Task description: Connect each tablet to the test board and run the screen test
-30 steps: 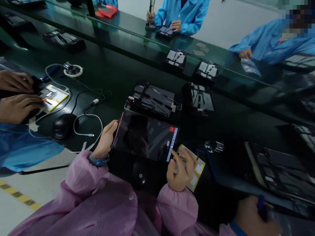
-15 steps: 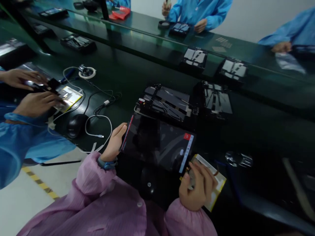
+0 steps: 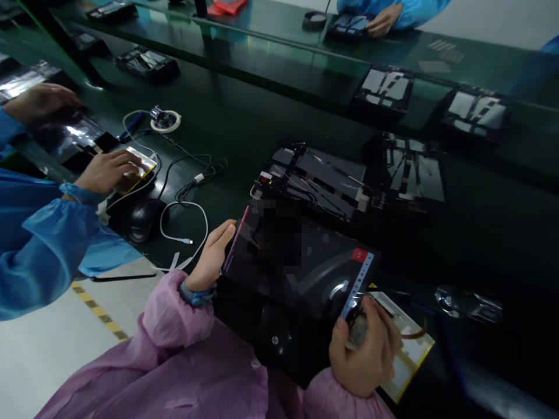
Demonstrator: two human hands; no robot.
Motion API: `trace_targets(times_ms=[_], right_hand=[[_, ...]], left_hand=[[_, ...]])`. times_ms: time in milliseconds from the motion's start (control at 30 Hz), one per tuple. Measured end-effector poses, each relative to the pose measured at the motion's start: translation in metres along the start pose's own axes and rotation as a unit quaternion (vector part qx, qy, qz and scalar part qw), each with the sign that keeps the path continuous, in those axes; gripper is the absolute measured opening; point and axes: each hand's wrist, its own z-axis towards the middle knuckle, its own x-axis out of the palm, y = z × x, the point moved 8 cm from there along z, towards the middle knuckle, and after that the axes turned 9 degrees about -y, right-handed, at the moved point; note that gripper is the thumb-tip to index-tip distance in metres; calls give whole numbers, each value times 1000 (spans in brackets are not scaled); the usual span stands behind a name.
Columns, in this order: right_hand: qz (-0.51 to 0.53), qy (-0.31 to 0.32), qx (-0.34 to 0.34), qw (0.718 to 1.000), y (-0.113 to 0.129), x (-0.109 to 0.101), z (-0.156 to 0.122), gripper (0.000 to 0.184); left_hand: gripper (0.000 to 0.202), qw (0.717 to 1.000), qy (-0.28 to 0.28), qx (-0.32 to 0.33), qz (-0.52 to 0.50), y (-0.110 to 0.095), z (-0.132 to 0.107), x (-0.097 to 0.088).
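A dark tablet [image 3: 301, 265] with a red strip along each short edge lies tilted above the bench in front of me. My left hand [image 3: 213, 256] grips its left edge, thumb on top. My right hand [image 3: 364, 349] is closed around the tablet's right corner, fingers curled. Under that hand lies a flat silver pack with yellow edges [image 3: 410, 355]. A black mouse [image 3: 273, 334] sits just below the tablet. Both my sleeves are pink.
Open device chassis [image 3: 318, 180] lie behind the tablet, with more [image 3: 384, 87] on the raised belt. A white cable [image 3: 183, 233], a second mouse [image 3: 142, 218] and a tape roll [image 3: 165, 121] lie left. A co-worker's hand [image 3: 107, 171] in a blue sleeve presses another pack. A shiny metal part [image 3: 469, 302] sits right.
My view has swung left and down. My right hand has curled tighter at the tablet's right corner. The co-worker's hand has moved onto the yellow-edged pack at left.
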Motion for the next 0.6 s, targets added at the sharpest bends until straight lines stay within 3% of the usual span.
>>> trace_targets(times_ms=[433, 600], right_hand=[[3, -3, -18, 1000, 1, 4, -1, 53], [4, -8, -20, 1000, 3, 3, 0, 53]], left_hand=[[31, 1000, 20, -14, -6, -6, -3, 6], [38, 999, -10, -37, -24, -2, -2, 0]])
